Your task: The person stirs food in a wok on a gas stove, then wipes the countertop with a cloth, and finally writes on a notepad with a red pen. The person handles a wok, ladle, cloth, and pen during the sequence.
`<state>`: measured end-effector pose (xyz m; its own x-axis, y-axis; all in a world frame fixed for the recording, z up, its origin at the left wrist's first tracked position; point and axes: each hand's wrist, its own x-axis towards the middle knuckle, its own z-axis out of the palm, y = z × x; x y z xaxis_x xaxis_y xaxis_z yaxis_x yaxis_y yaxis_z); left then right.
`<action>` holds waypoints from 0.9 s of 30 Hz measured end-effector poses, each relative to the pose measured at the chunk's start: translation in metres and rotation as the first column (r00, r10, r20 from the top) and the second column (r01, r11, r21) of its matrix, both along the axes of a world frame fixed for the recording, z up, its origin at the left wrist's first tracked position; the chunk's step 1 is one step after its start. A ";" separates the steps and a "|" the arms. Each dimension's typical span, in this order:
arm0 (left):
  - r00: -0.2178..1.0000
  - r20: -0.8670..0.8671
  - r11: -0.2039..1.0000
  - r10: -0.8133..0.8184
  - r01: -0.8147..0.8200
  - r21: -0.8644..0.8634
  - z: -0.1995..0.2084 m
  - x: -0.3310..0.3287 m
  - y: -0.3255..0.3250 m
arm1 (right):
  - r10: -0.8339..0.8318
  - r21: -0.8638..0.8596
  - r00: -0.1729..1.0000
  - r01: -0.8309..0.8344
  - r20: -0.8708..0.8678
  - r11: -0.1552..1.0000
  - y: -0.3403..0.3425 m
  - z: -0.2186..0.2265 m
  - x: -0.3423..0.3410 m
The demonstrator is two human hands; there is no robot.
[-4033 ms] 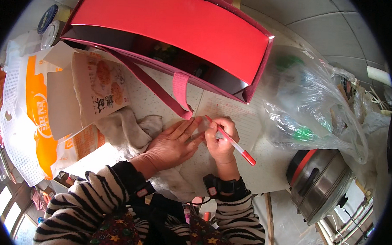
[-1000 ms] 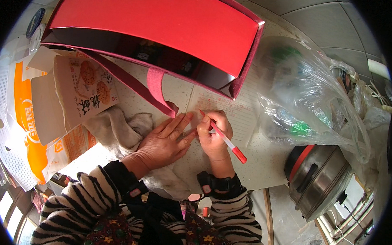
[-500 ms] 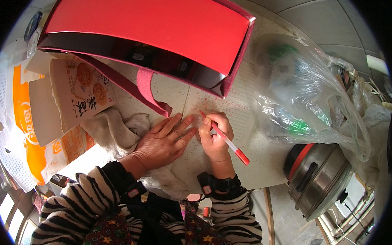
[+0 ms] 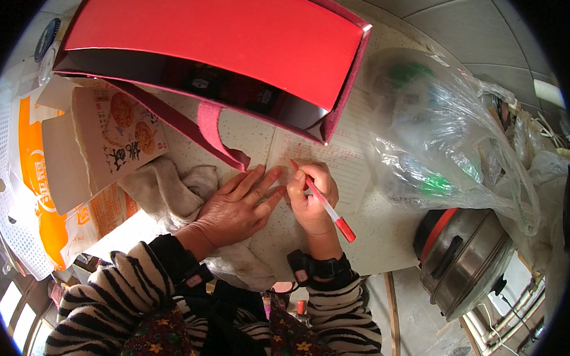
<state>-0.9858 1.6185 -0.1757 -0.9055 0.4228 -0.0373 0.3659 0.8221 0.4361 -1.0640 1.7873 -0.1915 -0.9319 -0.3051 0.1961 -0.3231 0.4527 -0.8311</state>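
A lined notebook (image 4: pixel 349 175) lies on the speckled tabletop, with red handwriting on its upper part. My right hand (image 4: pixel 311 195) rests on the page, closed around a red-capped pen (image 4: pixel 330 209) with a clear barrel. The pen slants, its capped end toward me and its tip up by the writing. Beside it, my left hand (image 4: pixel 238 204) lies flat with fingers stretched over the page's left edge. A grey cloth (image 4: pixel 165 191) lies left of my left hand, and part of it shows under my wrist. Just beyond my left fingertips ends a dark red ribbon strap (image 4: pixel 210 135).
A large red box (image 4: pixel 215 32) stands at the far side, covering the notebook's top. Left are an opened printed carton (image 4: pixel 116 134) and an orange-and-white package (image 4: pixel 37 178). A clear plastic bag (image 4: pixel 442 134) and a metal lidded pot (image 4: pixel 464 261) sit at the right.
The pen's capped end has swung slightly left, and my right hand has shifted a tiny bit left. My left hand stays in place.
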 end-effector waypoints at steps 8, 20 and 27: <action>1.000 0.017 1.000 0.002 -0.002 0.002 -0.001 0.002 0.000 | 0.013 -0.024 1.000 -0.012 0.012 1.000 0.001 -0.002 0.001; 0.998 0.055 0.999 0.023 -0.025 0.023 -0.003 0.003 0.001 | -0.027 -0.025 1.000 0.027 -0.004 0.999 0.002 -0.002 0.000; 0.998 0.061 0.999 0.024 -0.026 0.033 -0.002 0.003 0.001 | -0.007 -0.012 1.000 0.007 0.003 1.000 0.002 -0.001 0.000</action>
